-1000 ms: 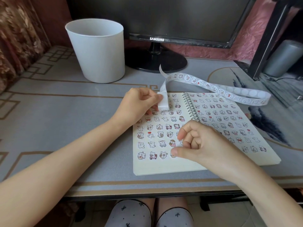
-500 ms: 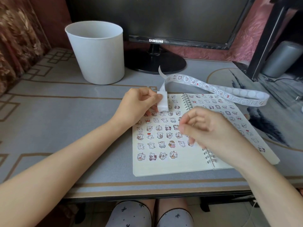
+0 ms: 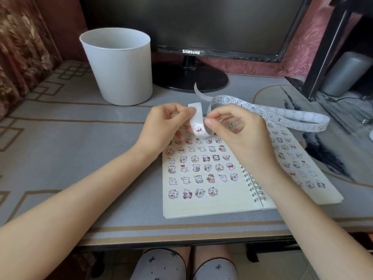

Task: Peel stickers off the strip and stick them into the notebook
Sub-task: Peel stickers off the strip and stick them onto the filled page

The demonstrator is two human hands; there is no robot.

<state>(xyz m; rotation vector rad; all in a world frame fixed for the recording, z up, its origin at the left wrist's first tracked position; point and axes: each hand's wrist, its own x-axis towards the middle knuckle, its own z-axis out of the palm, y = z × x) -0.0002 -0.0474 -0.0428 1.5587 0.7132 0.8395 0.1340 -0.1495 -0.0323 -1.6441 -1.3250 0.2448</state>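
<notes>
Hands meet above the top edge of an open spiral notebook (image 3: pixel 201 208) lying on a grey table (image 3: pixel 80 142). On the left, the left hand (image 3: pixel 167 124) pinches the blank end of a paper sticker strip (image 3: pixel 261 112), which is bent into a loop so one round bear sticker (image 3: pixel 199 129) faces up at the fold. Just to its right, the right hand (image 3: pixel 238 134), fingers curled, pinches the strip beside that sticker, thumb tip at its edge; the rest of the strip trails right across the table. The notebook's left page is nearly full, with bare space ending its bottom row. Risks: a hurried peel could tear the sticker or fold it onto itself, and careless placement could overlap a neighbour. Whether the sticker's edge has lifted cannot be made out; the right hand hides the upper spiral.
</notes>
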